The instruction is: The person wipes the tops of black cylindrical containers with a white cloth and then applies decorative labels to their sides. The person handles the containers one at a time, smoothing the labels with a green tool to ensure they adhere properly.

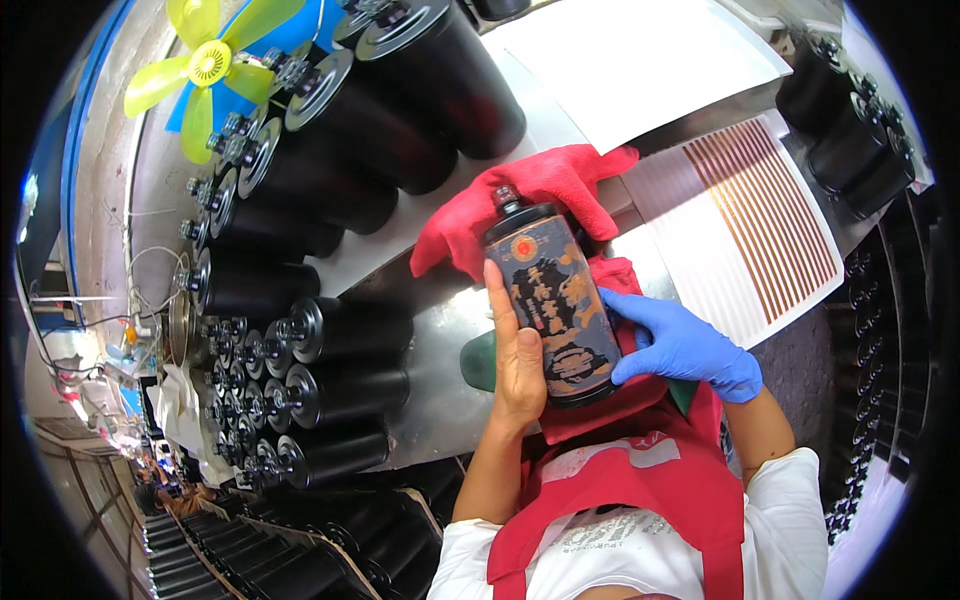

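Note:
A dark bottle [560,310] with orange and black decoration and a narrow glass neck is held in front of me, tilted slightly left. My bare left hand [515,365] grips its left side, thumb on the front and fingers along the edge. On the other side, my right hand [680,345], in a blue glove, holds the lower right edge between thumb and fingers. A crumpled red cloth [455,225] lies on the metal table [430,330] behind the bottle's neck. Part of a dark green item [479,360] shows beside my left hand; its kind is unclear.
Several plain black bottles [390,110] stand along the table's left side, with smaller rows nearer. A yellow-green fan [209,62] is at the far left. White sheets [630,60] lie at the back; a sheet with copper-coloured strips [765,225] is at right. More black bottles [850,150] stand far right.

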`<state>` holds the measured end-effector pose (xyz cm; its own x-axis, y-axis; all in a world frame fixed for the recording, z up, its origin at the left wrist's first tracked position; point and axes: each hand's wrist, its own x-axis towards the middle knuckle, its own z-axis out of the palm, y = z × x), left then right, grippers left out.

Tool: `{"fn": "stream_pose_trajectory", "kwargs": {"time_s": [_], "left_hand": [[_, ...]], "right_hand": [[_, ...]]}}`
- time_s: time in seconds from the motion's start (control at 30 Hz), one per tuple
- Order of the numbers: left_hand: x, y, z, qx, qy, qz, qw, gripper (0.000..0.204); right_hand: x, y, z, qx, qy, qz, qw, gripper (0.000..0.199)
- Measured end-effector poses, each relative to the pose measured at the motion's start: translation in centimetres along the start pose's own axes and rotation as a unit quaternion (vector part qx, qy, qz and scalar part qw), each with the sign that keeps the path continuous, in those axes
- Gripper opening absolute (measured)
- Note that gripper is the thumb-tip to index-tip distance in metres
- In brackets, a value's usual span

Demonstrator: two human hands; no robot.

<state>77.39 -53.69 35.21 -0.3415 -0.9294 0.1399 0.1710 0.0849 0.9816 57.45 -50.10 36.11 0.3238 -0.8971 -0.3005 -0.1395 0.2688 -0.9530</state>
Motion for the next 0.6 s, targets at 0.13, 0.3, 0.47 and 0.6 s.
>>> {"fn": "stream_pose_trajectory", "kwargs": {"time_s": [0.13,0.3,0.47,0.6], "left_hand": [[0.2,0.2,0.2,0.028,0.006,0.009,1.0,0.079],[0.1,-0.3,0.3,0.04,0.018,0.009,0.999,0.082],[0.0,-0.8,-0.3,0.044,0.029,-0.005,0.999,0.087],[-0.1,0.1,0.1,0.021,0.014,-0.037,0.999,0.087]], "right_hand": [[0.5,0.6,-0.9,0.08,-0.029,0.045,0.995,0.073],[0.3,-0.9,-1.1,0.005,-0.04,0.01,0.999,0.068],[1.0,-1.0,-2.7,0.087,-0.122,0.108,0.983,0.07],[1.8,-0.9,-1.2,-0.044,-0.046,-0.044,0.997,0.054]]}}
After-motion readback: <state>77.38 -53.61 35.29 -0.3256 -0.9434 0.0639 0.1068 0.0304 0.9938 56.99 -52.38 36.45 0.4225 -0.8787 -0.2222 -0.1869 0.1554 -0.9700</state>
